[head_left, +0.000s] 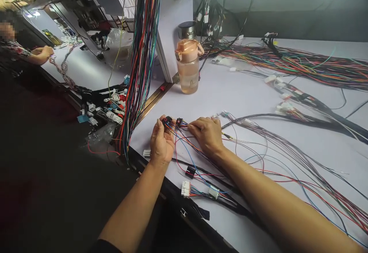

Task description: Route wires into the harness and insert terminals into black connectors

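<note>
My left hand [162,143] is closed around a small black connector [167,120] with wires running from it, held just above the white table. Close by on the right, my right hand [207,133] pinches thin coloured wires [186,124] behind a second black connector [179,122]. Red, blue and orange wires trail from both hands toward the lower right. Below them lie a loose black connector [190,172], a white multi-pin connector [186,189] and a white label or plug [214,191] on the same cable.
A water bottle [188,69] with a peach lid stands behind my hands. Hanging wires [143,53] form a thick bundle at the left edge. Long harnesses [304,67] cover the back right. A co-worker's hand [44,53] handles twisted wires at the far left.
</note>
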Available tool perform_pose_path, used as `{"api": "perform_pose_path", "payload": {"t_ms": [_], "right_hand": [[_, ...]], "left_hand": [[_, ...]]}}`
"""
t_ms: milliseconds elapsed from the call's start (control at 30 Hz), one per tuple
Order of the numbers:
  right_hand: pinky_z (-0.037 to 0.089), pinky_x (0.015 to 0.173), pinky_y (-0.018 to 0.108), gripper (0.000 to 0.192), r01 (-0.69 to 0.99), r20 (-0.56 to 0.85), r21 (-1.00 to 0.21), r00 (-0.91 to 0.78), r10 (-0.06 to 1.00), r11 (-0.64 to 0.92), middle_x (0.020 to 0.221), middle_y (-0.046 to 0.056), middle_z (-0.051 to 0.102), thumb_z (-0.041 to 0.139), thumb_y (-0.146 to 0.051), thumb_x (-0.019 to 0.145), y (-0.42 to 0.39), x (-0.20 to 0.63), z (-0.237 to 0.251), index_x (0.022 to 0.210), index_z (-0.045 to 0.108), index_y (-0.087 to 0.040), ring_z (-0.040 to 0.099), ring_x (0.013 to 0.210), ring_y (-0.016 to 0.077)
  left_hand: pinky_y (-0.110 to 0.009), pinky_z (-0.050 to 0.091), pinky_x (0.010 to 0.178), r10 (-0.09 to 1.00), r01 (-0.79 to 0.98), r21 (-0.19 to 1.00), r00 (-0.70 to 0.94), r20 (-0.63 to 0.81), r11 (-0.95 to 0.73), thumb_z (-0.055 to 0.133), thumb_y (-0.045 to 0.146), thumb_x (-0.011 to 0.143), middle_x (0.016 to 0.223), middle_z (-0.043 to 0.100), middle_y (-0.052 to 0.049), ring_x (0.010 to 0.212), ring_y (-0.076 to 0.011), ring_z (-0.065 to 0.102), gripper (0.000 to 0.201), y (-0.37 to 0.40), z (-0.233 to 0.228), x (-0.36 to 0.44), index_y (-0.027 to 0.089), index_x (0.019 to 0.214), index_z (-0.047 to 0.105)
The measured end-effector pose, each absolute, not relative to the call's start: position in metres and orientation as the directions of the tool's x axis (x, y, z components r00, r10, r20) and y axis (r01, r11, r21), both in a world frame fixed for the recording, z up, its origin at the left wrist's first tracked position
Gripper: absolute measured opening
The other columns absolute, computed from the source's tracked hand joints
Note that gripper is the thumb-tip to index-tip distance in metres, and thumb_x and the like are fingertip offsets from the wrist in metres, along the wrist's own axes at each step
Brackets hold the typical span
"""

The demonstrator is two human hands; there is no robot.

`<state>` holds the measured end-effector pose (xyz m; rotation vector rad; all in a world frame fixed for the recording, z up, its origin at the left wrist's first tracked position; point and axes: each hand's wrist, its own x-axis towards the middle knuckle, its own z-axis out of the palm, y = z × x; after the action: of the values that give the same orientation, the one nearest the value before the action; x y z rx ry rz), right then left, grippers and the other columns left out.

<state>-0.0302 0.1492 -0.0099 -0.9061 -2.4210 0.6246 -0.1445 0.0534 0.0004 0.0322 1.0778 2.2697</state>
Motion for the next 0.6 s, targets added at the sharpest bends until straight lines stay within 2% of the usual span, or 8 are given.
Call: {"api": "perform_pose_path", "payload": {"t_ms": [300,433,600], "right_hand": [[0.023,0.079,0.034,0.014,0.388,0.354,-0.643,-0.614,0.705,0.660,0.085,-0.002,0.071,0.063,-0.031,0.091,0.1511,-0.0298,-0.0133,0.083,0.073,-0.026,0.059,0.083,0.0171],[0.023,0.079,0.034,0.011,0.365,0.374,-0.663,-0.595,0.711,0.654,0.084,-0.003,0.071,0.066,-0.030,0.090,0.1509,-0.0291,-0.0131,0.082,0.073,-0.026,0.059,0.082,0.0163],[0.022,0.079,0.035,0.018,0.357,0.374,-0.662,-0.605,0.703,0.659,0.084,-0.002,0.071,0.060,-0.033,0.093,0.1511,-0.0286,-0.0129,0.082,0.073,-0.026,0.059,0.081,0.0160]], "left_hand": [[-0.026,0.052,0.088,0.540,-0.456,0.758,-0.825,-0.164,-0.467,0.070,0.034,0.081,0.091,0.072,-0.003,0.082,-0.0125,0.070,0.019,0.0522,0.0010,-0.1436,0.018,0.091,0.070],[-0.027,0.052,0.087,0.536,-0.468,0.752,-0.824,-0.181,-0.465,0.067,0.033,0.084,0.091,0.072,-0.003,0.082,-0.0123,0.069,0.017,0.0525,0.0027,-0.1427,0.018,0.091,0.070],[-0.027,0.052,0.089,0.531,-0.477,0.753,-0.823,-0.202,-0.453,0.065,0.032,0.086,0.092,0.072,-0.004,0.081,-0.0119,0.069,0.015,0.0526,0.0028,-0.1428,0.018,0.091,0.070]]}}
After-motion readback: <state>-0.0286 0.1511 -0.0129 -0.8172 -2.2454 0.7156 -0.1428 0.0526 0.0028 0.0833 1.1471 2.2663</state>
